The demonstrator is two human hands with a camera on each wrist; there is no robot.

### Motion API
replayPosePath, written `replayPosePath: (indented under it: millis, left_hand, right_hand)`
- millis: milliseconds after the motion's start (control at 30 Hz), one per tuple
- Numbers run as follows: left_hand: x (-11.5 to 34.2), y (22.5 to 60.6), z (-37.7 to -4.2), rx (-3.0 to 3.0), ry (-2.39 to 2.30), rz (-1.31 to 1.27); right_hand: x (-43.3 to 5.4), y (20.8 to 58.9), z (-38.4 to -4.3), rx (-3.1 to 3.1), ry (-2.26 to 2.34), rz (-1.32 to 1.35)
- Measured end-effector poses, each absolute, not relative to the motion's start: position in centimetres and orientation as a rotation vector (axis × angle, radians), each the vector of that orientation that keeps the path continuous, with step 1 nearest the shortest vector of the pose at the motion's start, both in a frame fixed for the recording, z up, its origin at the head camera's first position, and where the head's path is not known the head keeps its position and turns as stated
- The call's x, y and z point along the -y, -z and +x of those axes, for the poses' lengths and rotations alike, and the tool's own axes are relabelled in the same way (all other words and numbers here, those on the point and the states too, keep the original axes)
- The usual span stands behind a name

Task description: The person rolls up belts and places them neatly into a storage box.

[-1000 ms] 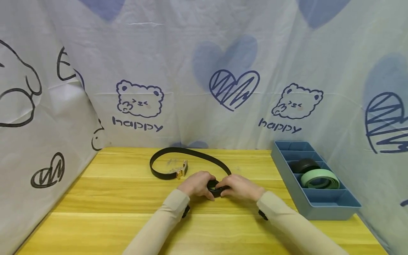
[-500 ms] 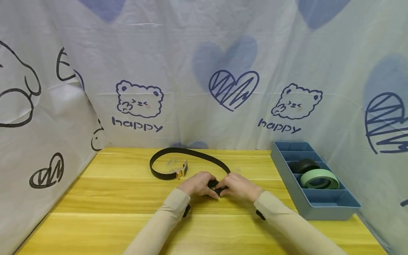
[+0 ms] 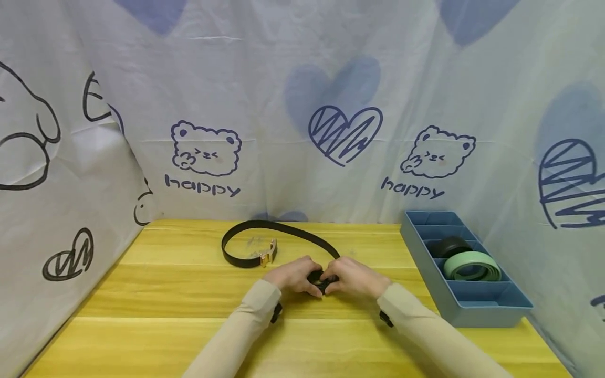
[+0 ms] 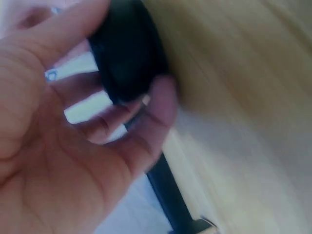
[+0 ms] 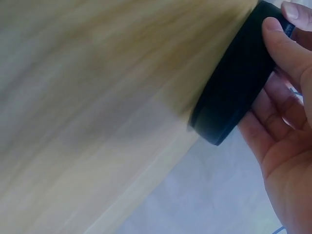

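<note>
A black belt (image 3: 288, 229) lies on the wooden table, one end wound into a small coil (image 5: 239, 78) between my hands. Its loose length curves back and left to a gold-toned buckle (image 3: 267, 256). My left hand (image 3: 295, 275) grips the coil's left side, thumb and fingers curled round it; in the left wrist view the coil (image 4: 129, 48) stands on edge against the fingers. From the right, my right hand (image 3: 354, 277) pinches the coil, with the thumb on its outer face in the right wrist view.
A blue-grey divided box (image 3: 487, 317) stands at the table's right. In its compartments sit a rolled black belt (image 3: 451, 245) and a rolled light green belt (image 3: 472, 266). A printed cloth (image 3: 283, 79) hangs behind the table and along its sides.
Both hands stay on the coil, making small finger movements around it. The right hand has shifted slightly left. The belt's loose length and buckle keep nearly the same place.
</note>
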State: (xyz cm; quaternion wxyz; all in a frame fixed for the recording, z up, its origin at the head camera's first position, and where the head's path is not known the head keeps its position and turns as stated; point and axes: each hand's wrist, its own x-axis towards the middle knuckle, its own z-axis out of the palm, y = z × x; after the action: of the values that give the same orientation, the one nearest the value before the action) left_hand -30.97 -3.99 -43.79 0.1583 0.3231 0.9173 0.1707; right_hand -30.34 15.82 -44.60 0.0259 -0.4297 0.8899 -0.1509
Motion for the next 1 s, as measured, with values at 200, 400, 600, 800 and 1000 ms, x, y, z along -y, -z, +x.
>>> replayPosePath:
  millis: [200,400,600,800,1000]
  left_hand:
    - [3.4,43.4,-29.8,-2.743,-0.447,0.814]
    - [3.3,43.7,-30.0,-2.793,-0.393,0.809]
    - [3.6,43.8,-30.7,-2.673,-0.456,0.946]
    - [3.8,43.8,-30.6,-2.673,-0.509,0.976]
    - [3.6,43.6,-30.4,-2.739,-0.429,0.964]
  right_hand:
    - [-15.0,44.3,-29.8,-2.739,0.460,-1.363]
    - [-15.7,44.5,-29.8,-2.709,0.491,-1.356]
    - [-16.4,44.8,-30.1,-2.726,0.433,-1.397]
    - [-15.9,44.6,-30.1,-2.800,0.402,-1.406]
    - [-16.0,44.8,-29.8,-2.812,0.333,-1.497]
